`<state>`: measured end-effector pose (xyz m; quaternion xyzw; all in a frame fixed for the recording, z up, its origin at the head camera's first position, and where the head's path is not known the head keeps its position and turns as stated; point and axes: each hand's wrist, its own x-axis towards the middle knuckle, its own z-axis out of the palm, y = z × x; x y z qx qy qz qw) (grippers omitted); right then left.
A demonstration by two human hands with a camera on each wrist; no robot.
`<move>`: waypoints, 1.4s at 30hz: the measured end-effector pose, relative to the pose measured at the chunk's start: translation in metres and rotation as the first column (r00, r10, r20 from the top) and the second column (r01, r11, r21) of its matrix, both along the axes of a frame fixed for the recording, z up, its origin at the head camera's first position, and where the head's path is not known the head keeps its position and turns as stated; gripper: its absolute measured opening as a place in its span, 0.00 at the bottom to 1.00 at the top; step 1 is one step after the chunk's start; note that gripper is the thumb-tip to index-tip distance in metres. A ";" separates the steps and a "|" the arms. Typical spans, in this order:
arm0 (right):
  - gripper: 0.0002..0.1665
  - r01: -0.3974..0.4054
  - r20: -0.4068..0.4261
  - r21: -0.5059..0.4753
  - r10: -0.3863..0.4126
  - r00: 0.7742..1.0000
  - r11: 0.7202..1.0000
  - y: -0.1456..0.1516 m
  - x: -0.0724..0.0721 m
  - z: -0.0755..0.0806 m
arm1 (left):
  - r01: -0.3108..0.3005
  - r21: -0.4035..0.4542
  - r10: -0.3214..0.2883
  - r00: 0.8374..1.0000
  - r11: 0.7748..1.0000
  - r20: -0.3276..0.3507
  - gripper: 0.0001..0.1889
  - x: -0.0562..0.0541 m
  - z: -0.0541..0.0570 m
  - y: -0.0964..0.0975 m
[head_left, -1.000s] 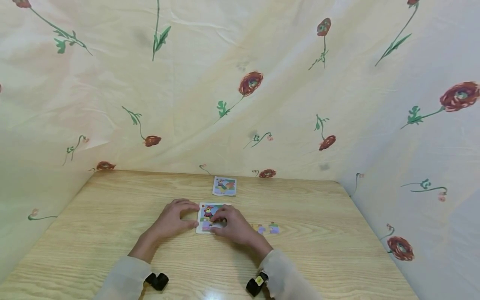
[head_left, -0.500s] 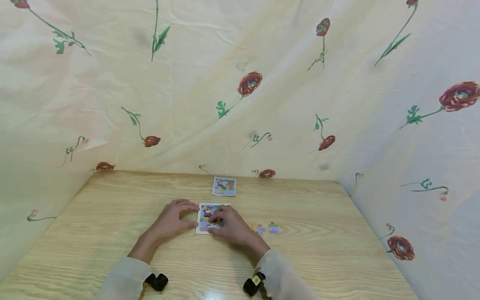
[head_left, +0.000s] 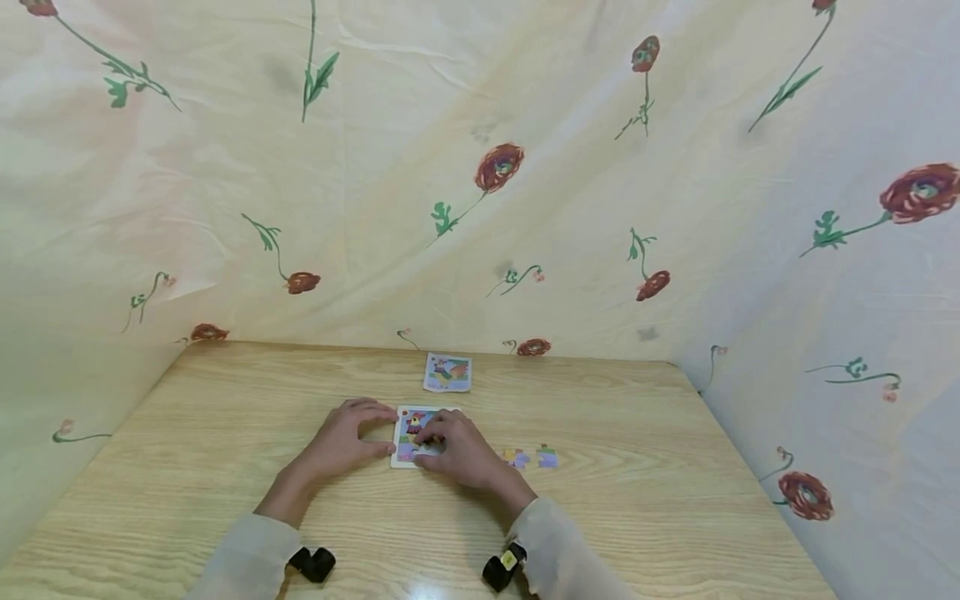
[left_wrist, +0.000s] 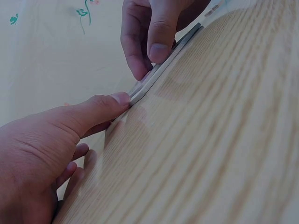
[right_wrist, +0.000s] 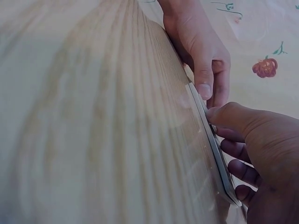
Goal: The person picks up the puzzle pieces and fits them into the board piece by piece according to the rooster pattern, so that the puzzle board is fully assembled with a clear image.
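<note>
A small jigsaw puzzle board point(head_left: 397, 458) with a pale frame and a rooster picture lies flat on the wooden table. My left hand point(head_left: 351, 435) holds the board's left side, its thumb near the front corner and its fingers near the back one. In the left wrist view that thumb point(left_wrist: 117, 99) rests right at the board's edge. My right hand point(head_left: 463, 450) is bent over the board's right half, fingers curled and fingertips low on the picture. They work at a puzzle piece that the hand largely hides. Its thumb point(right_wrist: 229, 114) is beside the board's edge in the right wrist view.
Loose puzzle pieces, one yellow and lilac point(head_left: 517, 457) and one green and lilac point(head_left: 547, 456), lie right of the board. Behind the board is a rooster picture card point(head_left: 447, 373). Flowered cloth point(head_left: 375, 208) hangs at the back and sides of the table point(head_left: 637, 483).
My right hand has shifted slightly left over the board, uncovering more of the yellow and lilac piece. The gap in the lower picture looks smaller. My left hand stays in place.
</note>
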<state>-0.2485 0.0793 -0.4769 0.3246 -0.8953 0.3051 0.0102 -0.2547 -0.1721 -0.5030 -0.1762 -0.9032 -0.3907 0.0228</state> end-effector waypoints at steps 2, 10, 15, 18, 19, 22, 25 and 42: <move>0.10 0.001 0.002 -0.003 -0.001 1.000 1.000 0.000 0.000 -0.001 | -0.001 -0.001 0.001 1.000 1.000 -0.002 0.23 0.000 -0.001 0.000; 0.11 -0.004 -0.007 -0.009 0.004 1.000 1.000 0.000 -0.001 -0.002 | -0.005 0.004 0.005 1.000 1.000 0.003 0.23 0.001 -0.001 0.000; 0.11 -0.011 -0.013 -0.018 0.011 1.000 1.000 0.000 0.000 -0.001 | -0.005 0.010 0.005 1.000 1.000 0.014 0.24 0.001 0.000 0.001; 0.11 -0.009 -0.010 -0.020 0.009 1.000 1.000 0.000 0.001 0.000 | 0.000 0.008 0.000 1.000 1.000 0.018 0.24 0.001 0.000 0.001; 0.11 -0.010 -0.012 -0.025 0.010 1.000 1.000 0.000 0.001 0.000 | 0.000 0.007 0.000 1.000 1.000 0.021 0.24 0.001 0.000 0.001; 0.11 -0.013 -0.016 -0.038 0.013 1.000 0.999 -0.001 0.000 -0.002 | -0.004 0.010 0.003 1.000 1.000 0.024 0.24 0.001 0.001 0.001; 0.10 -0.014 -0.019 -0.050 0.014 1.000 0.999 -0.002 -0.001 -0.005 | -0.002 0.006 0.002 1.000 1.000 0.016 0.24 0.001 0.000 0.000; 0.11 0.023 -0.018 -0.008 -0.023 1.000 1.000 -0.010 0.002 -0.002 | 0.004 -0.009 -0.004 1.000 1.000 0.000 0.24 0.000 0.001 0.001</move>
